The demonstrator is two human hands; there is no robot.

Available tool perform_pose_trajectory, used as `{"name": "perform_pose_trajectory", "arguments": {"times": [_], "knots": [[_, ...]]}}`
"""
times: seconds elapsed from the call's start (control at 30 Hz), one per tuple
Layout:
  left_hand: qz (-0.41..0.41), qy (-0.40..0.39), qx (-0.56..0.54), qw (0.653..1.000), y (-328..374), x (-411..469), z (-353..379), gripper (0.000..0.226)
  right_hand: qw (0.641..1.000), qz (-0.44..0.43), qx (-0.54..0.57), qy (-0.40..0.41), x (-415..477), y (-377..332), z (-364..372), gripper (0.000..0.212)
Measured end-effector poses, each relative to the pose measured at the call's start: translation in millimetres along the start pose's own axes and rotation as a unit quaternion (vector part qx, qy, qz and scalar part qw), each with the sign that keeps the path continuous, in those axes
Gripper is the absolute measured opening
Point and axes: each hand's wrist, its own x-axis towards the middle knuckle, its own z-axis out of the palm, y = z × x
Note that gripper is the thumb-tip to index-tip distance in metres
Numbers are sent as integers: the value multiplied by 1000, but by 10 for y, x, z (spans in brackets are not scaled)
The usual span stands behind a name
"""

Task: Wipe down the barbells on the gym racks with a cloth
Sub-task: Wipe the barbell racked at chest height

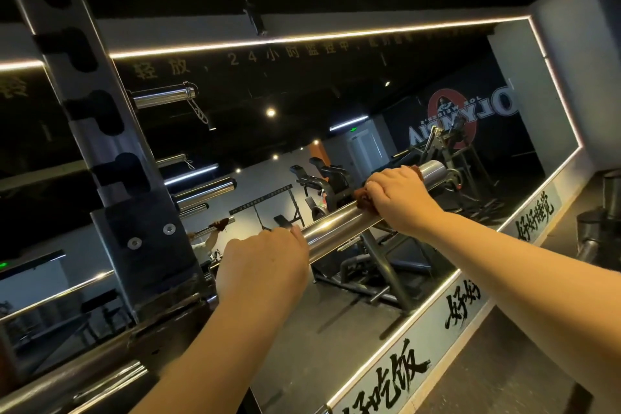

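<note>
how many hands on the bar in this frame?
2. The left hand grips the barbell close to the rack upright. The right hand is further out towards the bar's end, holding the brown cloth on it. Neither is hidden.

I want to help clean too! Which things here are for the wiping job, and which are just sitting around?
For the job:
barbell
brown cloth, held on it by the right hand
left hand, gripping the bar

Just around:
rack post
chrome peg with a chain
wall mirror
gym machines seen in the mirror
</note>
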Motion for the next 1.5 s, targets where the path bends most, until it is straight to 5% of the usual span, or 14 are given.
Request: {"name": "perform_pose_trajectory", "arguments": {"times": [0.13,0.27,0.37,0.47,0.57,0.7,0.9,1.17,1.5], "knots": [[-4,-1,-3,1000,4,9,28,48,998,-49,-16,23,-183,-165,135,31],[-6,-6,12,1000,14,9,35,43,994,-43,94,35,-253,64,49,36],[-15,-14,11,1000,13,1,-7,36,998,-53,-43,3,-134,138,7,46],[-10,-22,6,1000,1,47,-31,56,996,14,-82,-12,-122,-178,13,39],[-14,-43,-35,998,20,191,-28,56,999,8,-8,35,-297,-551,135,35],[-30,-18,-86,996,117,336,2,52,986,-9,141,84,-442,-562,231,54],[-15,-2,-47,999,176,284,-13,46,986,-74,141,38,-144,-84,179,44],[13,-30,-4,999,170,247,-101,61,984,3,96,-148,355,310,-117,39],[6,-3,-10,1000,155,257,-14,50,994,24,-29,-103,432,898,-119,29]]}}
